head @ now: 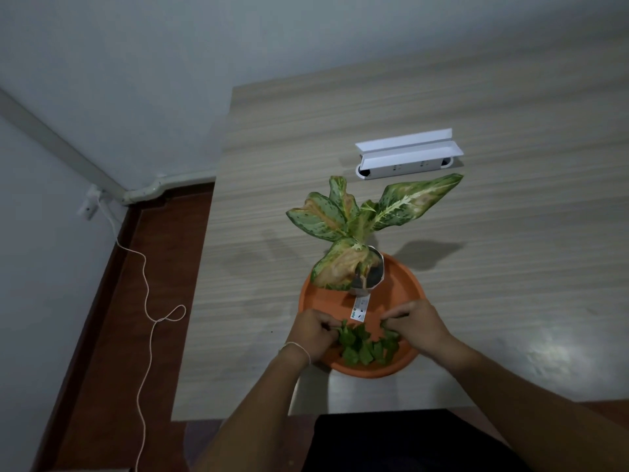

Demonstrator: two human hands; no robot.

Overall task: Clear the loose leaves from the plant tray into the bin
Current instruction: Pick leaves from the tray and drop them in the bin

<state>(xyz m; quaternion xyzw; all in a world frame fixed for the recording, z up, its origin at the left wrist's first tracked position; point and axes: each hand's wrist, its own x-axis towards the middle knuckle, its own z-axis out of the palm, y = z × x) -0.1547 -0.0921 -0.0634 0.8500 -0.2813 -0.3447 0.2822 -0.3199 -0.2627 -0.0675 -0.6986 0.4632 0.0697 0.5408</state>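
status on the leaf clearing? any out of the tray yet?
Nothing looks cleared yet: the loose leaves all sit in a pile at the near side of the orange tray. In hand: the left hand and right hand are closing on the pile from either side, gathering it. Left: lifting the leaves out and binning them; no bin is in view.

Left hand and right hand gather loose leaves in the orange tray.

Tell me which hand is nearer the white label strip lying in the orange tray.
Right, though only narrowly. The right hand has fingertips just right of the white label strip. The left hand sits lower-left of it, fingers curled into the loose leaves.
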